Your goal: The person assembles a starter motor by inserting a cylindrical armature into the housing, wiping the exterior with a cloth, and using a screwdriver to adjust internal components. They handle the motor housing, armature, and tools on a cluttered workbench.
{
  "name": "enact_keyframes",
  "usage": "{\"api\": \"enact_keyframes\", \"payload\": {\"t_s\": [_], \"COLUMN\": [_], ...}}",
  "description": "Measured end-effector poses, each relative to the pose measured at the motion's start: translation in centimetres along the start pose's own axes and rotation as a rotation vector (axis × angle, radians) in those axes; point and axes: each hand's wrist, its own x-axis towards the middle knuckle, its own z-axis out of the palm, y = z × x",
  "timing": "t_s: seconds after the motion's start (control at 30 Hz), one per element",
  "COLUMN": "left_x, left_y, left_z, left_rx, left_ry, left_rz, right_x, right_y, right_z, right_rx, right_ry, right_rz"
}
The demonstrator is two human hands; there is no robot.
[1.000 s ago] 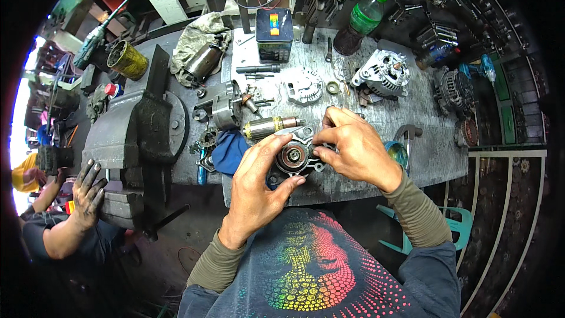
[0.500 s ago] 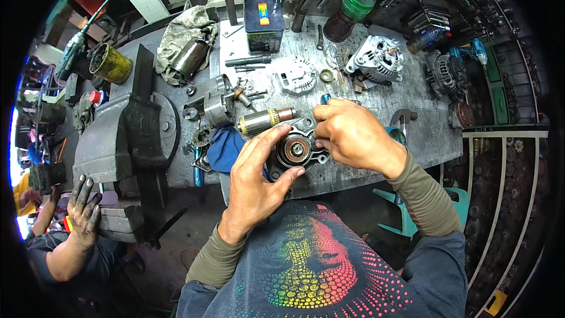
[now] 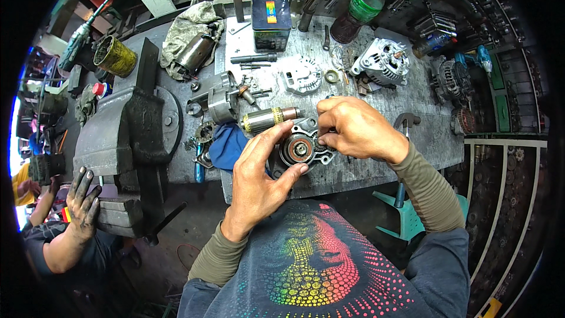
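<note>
One metal housing (image 3: 301, 149) braced at counter (image 3: 379, 174) edge

Housing gripped between thumb and fingers of left hand (image 3: 259, 168), apparently for steadiness. Right hand (image 3: 358, 129) curled at its right side; whether anything is pinched cannot be told. Armature (image 3: 268, 119) and blue cloth (image 3: 227, 147) placed alongside, likely for easy reach.

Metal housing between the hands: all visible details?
The metal housing looks dull gray, with a reddish-brown ring around its center and a holed lug on its far side. It faces ring-side up over the bench. The left hand grips its left side; the right hand is at its right edge, contact unclear.
</note>
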Motion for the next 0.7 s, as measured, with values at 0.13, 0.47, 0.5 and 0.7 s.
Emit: {"api": "enact_keyframes", "payload": {"t_s": [0.13, 0.47, 0.5, 0.7], "left_x": [0.0, 0.9, 1.1, 1.4], "left_y": [0.2, 0.3, 0.4, 1.3], "left_z": [0.1, 0.2, 0.2, 0.4], "left_rx": [-0.008, 0.098, 0.123, 0.279], "left_ry": [0.007, -0.097, -0.122, -0.235], "left_rz": [-0.013, 0.109, 0.139, 0.157], "right_x": [0.1, -8.5, -11.0, -22.4], "right_y": [-0.2, 1.7, 1.8, 3.6], "right_z": [0.2, -0.2, -0.2, 3.5], "right_rx": [0.008, 0.379, 0.351, -0.060], "right_ry": [-0.033, 0.459, 0.523, 0.536], "right_rz": [0.125, 0.314, 0.394, 0.875]}}
